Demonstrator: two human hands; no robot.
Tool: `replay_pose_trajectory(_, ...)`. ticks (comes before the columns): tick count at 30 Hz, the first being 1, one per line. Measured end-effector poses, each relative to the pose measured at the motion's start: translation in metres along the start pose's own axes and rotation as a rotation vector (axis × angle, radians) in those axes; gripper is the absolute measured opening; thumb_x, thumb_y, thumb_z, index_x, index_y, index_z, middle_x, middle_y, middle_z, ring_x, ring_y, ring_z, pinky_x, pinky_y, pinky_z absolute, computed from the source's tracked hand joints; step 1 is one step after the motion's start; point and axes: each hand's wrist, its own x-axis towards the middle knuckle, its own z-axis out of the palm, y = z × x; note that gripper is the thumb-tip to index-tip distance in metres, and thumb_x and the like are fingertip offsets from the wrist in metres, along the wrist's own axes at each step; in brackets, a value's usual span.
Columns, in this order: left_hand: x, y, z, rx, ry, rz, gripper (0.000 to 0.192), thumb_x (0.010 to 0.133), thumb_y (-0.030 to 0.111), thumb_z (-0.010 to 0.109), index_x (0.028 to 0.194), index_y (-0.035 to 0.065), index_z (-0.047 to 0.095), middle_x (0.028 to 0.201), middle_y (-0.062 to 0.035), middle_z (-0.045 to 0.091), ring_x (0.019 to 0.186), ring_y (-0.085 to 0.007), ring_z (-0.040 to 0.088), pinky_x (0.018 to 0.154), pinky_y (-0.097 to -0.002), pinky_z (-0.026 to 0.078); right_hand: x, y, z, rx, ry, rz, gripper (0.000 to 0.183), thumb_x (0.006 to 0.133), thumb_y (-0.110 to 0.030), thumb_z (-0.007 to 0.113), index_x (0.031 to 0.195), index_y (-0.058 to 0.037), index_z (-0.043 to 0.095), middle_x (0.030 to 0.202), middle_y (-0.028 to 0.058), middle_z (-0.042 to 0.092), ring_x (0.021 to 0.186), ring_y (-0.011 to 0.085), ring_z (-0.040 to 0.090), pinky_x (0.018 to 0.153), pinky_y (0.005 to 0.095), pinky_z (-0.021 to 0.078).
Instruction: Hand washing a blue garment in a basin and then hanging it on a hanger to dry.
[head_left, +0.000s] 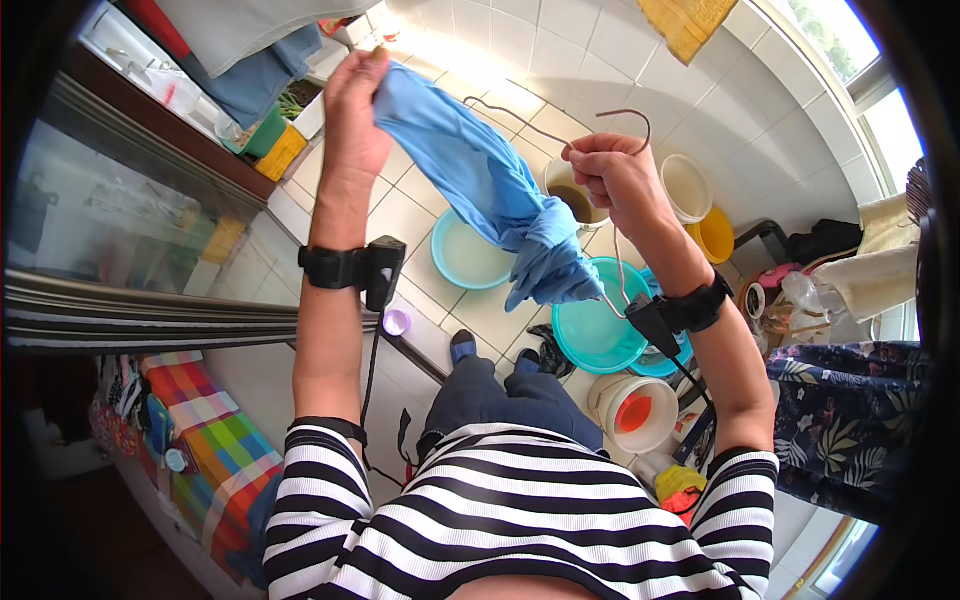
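My left hand (358, 112) is raised at the upper left and pinches one end of a light-blue cloth garment (480, 172). The garment slants down to the right, smooth near that hand and bunched in thick folds at its lower end. In my right hand (611, 172) is a wire clothes hanger (624, 112), gripped near the neck with its hook pointing up. One hanger arm reaches out to the left behind the cloth. Its other end meets the bunched folds, where the fabric hides part of the wire.
On the tiled floor (420, 191) stand a pale-blue basin (471, 251), a turquoise basin (600, 330) and several buckets, one white bucket (574, 191) holding dark liquid. A sliding glass door (127, 210) is at left. Dark floral fabric (844, 420) hangs at right.
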Motion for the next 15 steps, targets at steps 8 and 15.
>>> replay_pose_trajectory(8, -0.006, -0.003, -0.099, -0.050, 0.324, 0.080, 0.011, 0.087, 0.017, 0.065, 0.089, 0.0069, 0.061, 0.081, -0.0003, 0.056, 0.078, -0.0125, 0.053, 0.074, -0.0282, 0.044, 0.002, -0.008, -0.003, -0.020, 0.011, -0.029, 0.008, 0.080, -0.003, 0.063, 0.083, 0.0047, 0.063, 0.060, 0.0037, 0.054, 0.044, 0.0045, 0.037, 0.039, 0.0215, 0.0254)
replay_pose_trajectory(15, -0.015, 0.036, -0.092, -0.101, 0.233, 0.165, 0.010, 0.089, 0.017, 0.062, 0.086, 0.0077, 0.060, 0.079, -0.0023, 0.057, 0.076, -0.0135, 0.055, 0.075, -0.0288, 0.045, 0.014, 0.012, 0.000, -0.138, 0.020, -0.093, 0.007, 0.078, -0.004, 0.064, 0.079, 0.0030, 0.067, 0.059, 0.0040, 0.056, 0.046, 0.0054, 0.041, 0.040, 0.0227, 0.0290)
